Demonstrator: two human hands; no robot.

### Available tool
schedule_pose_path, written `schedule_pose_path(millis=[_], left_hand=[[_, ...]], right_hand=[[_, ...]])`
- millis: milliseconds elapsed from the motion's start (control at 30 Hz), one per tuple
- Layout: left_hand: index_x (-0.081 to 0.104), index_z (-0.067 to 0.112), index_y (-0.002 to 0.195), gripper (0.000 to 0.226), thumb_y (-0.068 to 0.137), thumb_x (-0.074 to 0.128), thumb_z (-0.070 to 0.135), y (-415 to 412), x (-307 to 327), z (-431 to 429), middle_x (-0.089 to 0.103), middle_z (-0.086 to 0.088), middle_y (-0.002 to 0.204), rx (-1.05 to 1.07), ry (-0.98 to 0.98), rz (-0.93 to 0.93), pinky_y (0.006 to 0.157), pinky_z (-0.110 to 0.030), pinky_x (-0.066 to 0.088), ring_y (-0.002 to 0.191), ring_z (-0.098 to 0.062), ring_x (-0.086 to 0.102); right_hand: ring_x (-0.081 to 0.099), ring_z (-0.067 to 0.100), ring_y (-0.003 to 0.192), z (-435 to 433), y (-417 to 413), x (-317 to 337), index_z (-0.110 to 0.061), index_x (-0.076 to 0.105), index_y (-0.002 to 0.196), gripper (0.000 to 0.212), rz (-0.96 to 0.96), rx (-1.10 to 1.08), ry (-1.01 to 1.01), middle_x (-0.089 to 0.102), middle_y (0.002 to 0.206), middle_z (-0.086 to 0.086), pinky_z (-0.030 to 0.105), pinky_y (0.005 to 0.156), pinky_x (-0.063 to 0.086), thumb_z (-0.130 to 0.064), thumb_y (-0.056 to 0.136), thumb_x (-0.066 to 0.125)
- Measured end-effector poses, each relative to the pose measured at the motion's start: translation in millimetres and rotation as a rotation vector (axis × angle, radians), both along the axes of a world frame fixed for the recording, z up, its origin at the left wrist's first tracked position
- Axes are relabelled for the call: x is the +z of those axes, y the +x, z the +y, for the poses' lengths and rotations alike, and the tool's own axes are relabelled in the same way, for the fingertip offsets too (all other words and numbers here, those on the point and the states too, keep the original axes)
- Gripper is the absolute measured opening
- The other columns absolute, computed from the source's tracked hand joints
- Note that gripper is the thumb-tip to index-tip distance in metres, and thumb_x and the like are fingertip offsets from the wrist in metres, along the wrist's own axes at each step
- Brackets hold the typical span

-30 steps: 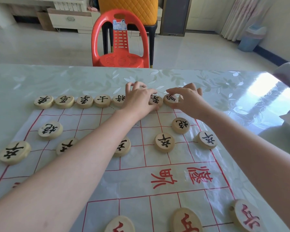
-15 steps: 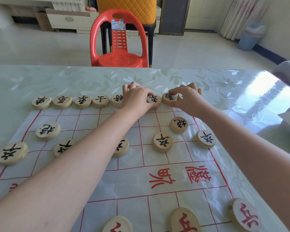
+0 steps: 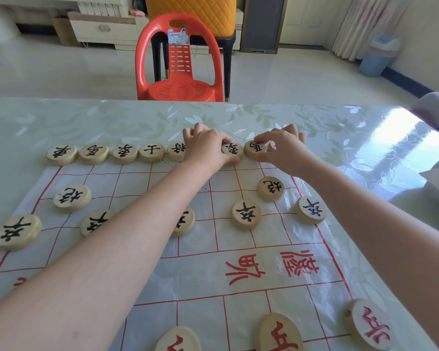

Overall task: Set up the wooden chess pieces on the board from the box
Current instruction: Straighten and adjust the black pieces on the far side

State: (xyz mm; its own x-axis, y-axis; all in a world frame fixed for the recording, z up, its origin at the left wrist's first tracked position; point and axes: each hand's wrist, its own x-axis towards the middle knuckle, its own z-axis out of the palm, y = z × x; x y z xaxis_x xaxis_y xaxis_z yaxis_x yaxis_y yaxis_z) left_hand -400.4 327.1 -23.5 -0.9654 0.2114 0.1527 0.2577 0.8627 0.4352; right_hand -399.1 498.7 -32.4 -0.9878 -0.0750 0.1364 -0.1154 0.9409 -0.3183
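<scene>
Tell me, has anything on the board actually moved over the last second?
Hardly. The left hand and right hand stay at the far back row, fingers on its right-end pieces, nudging them only slightly if at all. Nothing was picked up or released. The other black pieces and near red pieces kept their places on the board.

The board (image 3: 251,279) is a thin clear sheet with red lines, lying flat. Round wooden pieces (image 3: 151,152) with black marks lie flat in a row along its 12 o'clock edge. More black ones (image 3: 245,214) sit below. 3 red-marked pieces (image 3: 279,334) lie at 6 o'clock.
</scene>
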Motion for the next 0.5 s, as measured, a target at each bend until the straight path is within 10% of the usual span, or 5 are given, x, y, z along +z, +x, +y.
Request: schedule_pose_path(millis=[500], left_hand=[[0.059,0.03,0.12,0.049,0.075,0.07,0.047,-3.4,-3.1,2.6,0.054,-0.003,0.12,0.023,-0.032,-0.01,0.095,-0.034,0.023,0.121,-0.023,0.031]], right_hand=[[0.029,0.025,0.116,-1.9,-3.1,-4.9,-0.022,0.052,0.128,0.044,0.006,-0.046,0.036,0.057,0.118,0.0,0.036,0.088,0.02,-0.038,0.087,0.057]])
